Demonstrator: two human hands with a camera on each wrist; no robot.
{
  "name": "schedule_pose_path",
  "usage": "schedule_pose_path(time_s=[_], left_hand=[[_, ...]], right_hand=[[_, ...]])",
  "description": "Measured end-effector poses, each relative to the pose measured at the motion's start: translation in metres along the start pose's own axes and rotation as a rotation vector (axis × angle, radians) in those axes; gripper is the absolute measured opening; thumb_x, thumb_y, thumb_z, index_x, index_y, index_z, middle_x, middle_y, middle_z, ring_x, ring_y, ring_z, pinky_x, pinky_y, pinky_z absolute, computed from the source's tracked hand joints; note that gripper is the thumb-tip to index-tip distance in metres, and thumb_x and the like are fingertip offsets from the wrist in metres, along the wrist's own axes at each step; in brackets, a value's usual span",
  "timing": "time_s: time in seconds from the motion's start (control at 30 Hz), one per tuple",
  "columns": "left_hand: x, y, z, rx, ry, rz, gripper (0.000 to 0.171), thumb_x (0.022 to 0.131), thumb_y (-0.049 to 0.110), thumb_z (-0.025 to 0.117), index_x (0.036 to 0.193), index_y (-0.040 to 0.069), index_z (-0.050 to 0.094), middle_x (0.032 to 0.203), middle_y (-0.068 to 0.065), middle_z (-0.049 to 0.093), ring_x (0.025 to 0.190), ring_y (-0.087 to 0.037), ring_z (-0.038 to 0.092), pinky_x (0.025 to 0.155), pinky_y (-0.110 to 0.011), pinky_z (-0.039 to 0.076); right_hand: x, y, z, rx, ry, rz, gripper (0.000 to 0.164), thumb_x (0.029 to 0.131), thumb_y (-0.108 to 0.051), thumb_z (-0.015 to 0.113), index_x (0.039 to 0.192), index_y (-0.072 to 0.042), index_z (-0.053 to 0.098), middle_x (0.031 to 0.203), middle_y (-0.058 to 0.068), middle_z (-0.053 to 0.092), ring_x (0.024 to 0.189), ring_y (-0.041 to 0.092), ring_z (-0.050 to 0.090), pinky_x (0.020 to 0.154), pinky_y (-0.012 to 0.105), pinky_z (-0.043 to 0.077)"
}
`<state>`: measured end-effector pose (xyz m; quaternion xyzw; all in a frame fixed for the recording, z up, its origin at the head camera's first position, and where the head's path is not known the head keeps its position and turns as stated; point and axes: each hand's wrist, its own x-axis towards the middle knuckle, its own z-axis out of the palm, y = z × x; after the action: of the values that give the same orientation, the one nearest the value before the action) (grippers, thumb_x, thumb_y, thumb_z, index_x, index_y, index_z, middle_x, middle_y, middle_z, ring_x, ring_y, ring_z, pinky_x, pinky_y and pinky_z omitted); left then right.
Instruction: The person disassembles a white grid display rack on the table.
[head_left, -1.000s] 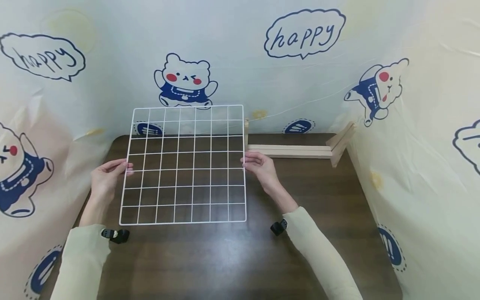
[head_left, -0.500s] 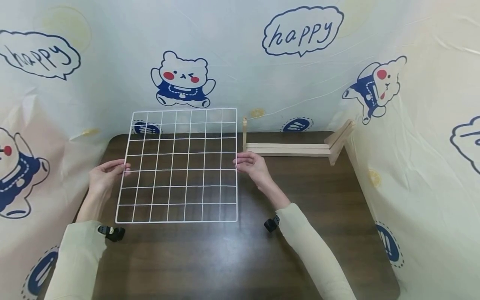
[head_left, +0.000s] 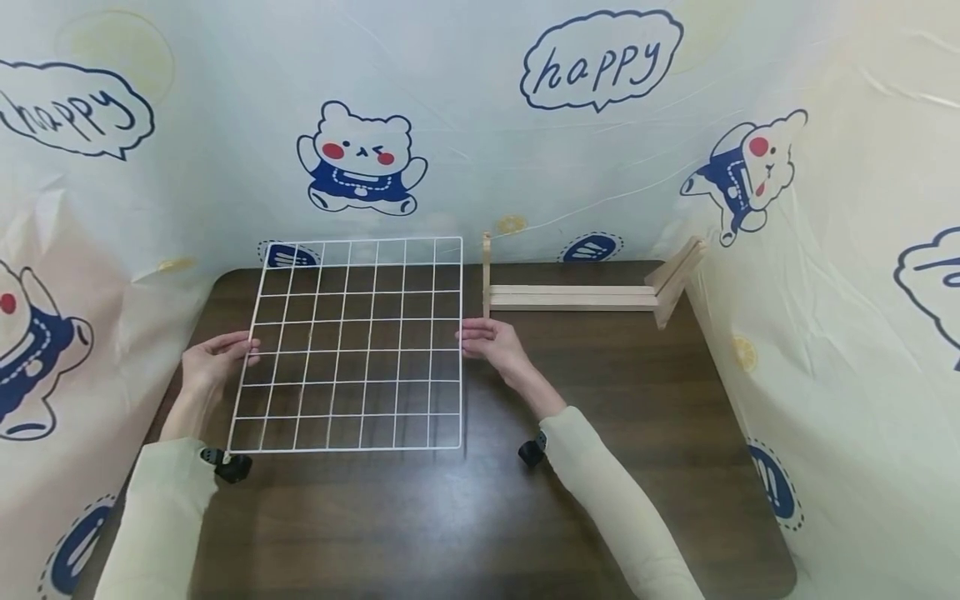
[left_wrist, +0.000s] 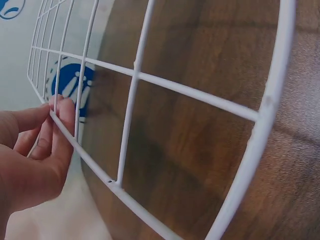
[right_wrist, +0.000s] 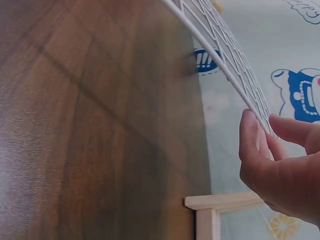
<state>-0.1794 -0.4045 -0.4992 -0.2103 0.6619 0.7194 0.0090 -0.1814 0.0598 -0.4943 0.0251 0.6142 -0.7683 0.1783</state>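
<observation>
White wire grid panel (head_left: 348, 346) (square mesh) held tilted above the dark table, pinched at both side edges

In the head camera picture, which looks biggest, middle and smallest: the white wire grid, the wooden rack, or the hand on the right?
1. White wire grid, biggest by far.
2. Wooden rack, long but thin.
3. Right hand, smallest, though it is nearer the camera than the rack.

left hand (head_left: 213, 360) pinching, right hand (head_left: 491, 343) pinching, arms outstretched
</observation>
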Motion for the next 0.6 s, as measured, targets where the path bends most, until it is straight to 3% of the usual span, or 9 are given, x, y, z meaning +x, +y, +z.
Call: schedule_pose_path(time_s=[0.1,0.17,0.27,0.43,0.6], left_hand=[[0.006,-0.008,-0.001,0.186,0.054,-0.022,0.015,0.089,0.007,0.069,0.104,0.008,0.07,0.076,0.01,0.072,0.074,-0.003,0.068,0.066,-0.024,0.056],[0.01,-0.013,0.001,0.325,0.082,-0.026,0.024,0.091,0.014,0.068,0.114,0.006,0.067,0.074,0.018,0.07,0.076,0.002,0.064,0.064,-0.019,0.053],[0.013,-0.017,0.005,0.443,0.08,-0.021,0.042,0.094,0.018,0.064,0.13,-0.002,0.056,0.074,0.023,0.068,0.08,0.006,0.061,0.065,-0.016,0.047],[0.014,-0.024,0.008,0.458,0.026,0.0,0.042,0.098,0.013,0.057,0.133,-0.009,0.05,0.08,0.016,0.071,0.082,0.007,0.061,0.068,-0.014,0.044],[0.014,-0.03,0.007,0.328,0.007,-0.009,0.029,0.097,0.005,0.056,0.123,-0.007,0.058,0.077,0.012,0.072,0.074,0.003,0.063,0.06,-0.015,0.048]], right_hand=[[0.001,0.004,0.0,0.007,0.013,0.036,0.041,0.088,0.014,0.059,0.128,0.008,0.054,0.123,0.032,0.056,0.088,0.017,0.066,0.085,0.032,0.054],[0.003,0.006,0.0,0.014,0.02,0.056,0.042,0.088,0.014,0.058,0.129,0.009,0.053,0.124,0.032,0.055,0.087,0.017,0.065,0.086,0.032,0.053],[0.006,0.01,-0.001,0.023,0.026,0.077,0.042,0.09,0.014,0.055,0.131,0.009,0.051,0.127,0.033,0.053,0.087,0.016,0.064,0.087,0.032,0.053],[0.011,0.018,-0.002,0.046,0.037,0.107,0.039,0.095,0.011,0.048,0.133,0.011,0.047,0.131,0.035,0.049,0.097,0.025,0.063,0.09,0.035,0.051],[0.017,0.028,-0.002,0.042,0.047,0.131,0.039,0.096,0.01,0.045,0.135,0.012,0.046,0.132,0.035,0.048,0.118,0.043,0.051,0.093,0.037,0.05]])
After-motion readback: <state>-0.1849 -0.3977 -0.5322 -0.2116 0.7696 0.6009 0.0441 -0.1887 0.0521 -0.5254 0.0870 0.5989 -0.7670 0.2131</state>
